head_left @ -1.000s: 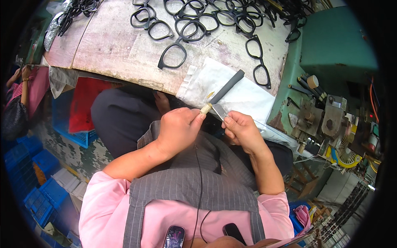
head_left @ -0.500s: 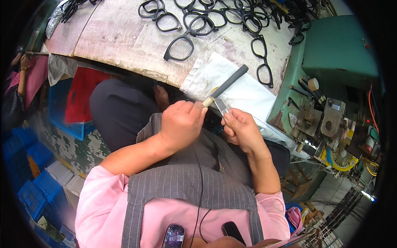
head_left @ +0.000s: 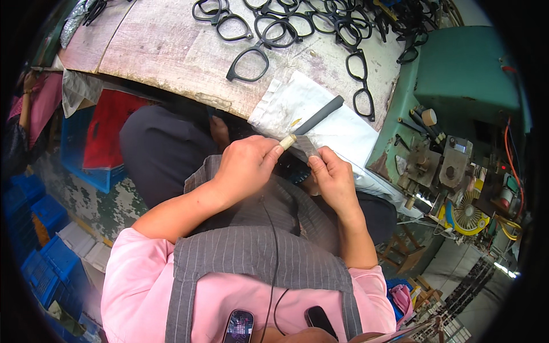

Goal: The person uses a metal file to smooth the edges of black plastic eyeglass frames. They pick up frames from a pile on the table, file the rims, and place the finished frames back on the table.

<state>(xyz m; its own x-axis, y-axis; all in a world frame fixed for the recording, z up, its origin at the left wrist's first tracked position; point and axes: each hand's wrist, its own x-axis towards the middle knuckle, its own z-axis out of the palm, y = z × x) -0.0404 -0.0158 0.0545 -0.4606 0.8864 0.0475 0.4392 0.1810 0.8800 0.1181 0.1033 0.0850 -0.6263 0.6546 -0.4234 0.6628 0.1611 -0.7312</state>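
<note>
My left hand [head_left: 247, 163] is closed around the pale end [head_left: 288, 141] of a rod whose long dark grey section [head_left: 320, 114] slants away to the upper right. My right hand [head_left: 336, 178] pinches a flat grey metal blade [head_left: 306, 145] between thumb and fingers. The blade's far end lies right beside the rod, where pale meets grey; whether they touch I cannot tell. Beneath the rod, a white sheet [head_left: 349, 143] covers the bench's near edge. A black glasses frame [head_left: 231, 75] without temples rests on the bench beyond my left hand.
More black glasses frames [head_left: 279, 44] are heaped across the far side of the worn bench [head_left: 160, 51]. At the right stand a green machine [head_left: 452, 74] and a small yellow-rimmed fan [head_left: 469, 211]. Blue crates [head_left: 57, 263] fill the lower left. Another person's arm [head_left: 26, 108] shows at far left.
My right hand has shifted slightly up and right, and the blade has turned, its face now darker. The rod's far end has dipped a little. My left hand keeps its grip.
</note>
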